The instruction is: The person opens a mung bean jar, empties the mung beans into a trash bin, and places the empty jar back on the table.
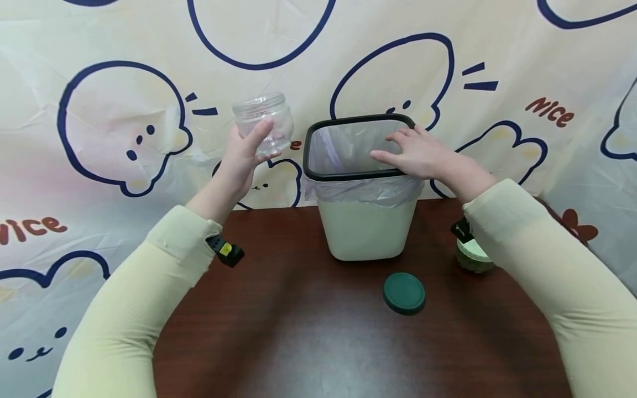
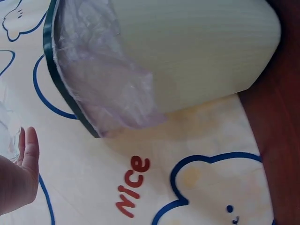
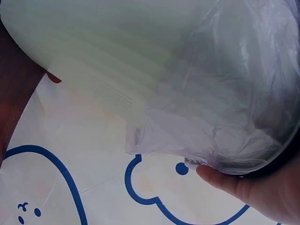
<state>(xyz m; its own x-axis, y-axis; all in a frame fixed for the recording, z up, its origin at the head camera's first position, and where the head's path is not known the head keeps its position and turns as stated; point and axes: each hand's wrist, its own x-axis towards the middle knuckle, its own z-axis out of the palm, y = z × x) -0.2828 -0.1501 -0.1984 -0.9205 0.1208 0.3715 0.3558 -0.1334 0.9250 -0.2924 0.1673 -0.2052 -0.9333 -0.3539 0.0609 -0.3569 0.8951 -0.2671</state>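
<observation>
My left hand holds a clear plastic jar in the air, left of the trash bin. The jar has no lid on it and leans slightly; nothing distinct shows inside. Only its edge appears beside the hand in the left wrist view. At the bin's right rim, my right hand reaches over the opening with loosely spread fingers. One digit touches the liner near the rim in the right wrist view. The pale green trash bin stands upright, its black rim clamping a translucent liner bag.
A dark green round lid lies on the brown wooden table in front of the bin. Beside the right sleeve sits a small green round object with a pale top, partly hidden. A cartoon-printed cloth hangs behind the table.
</observation>
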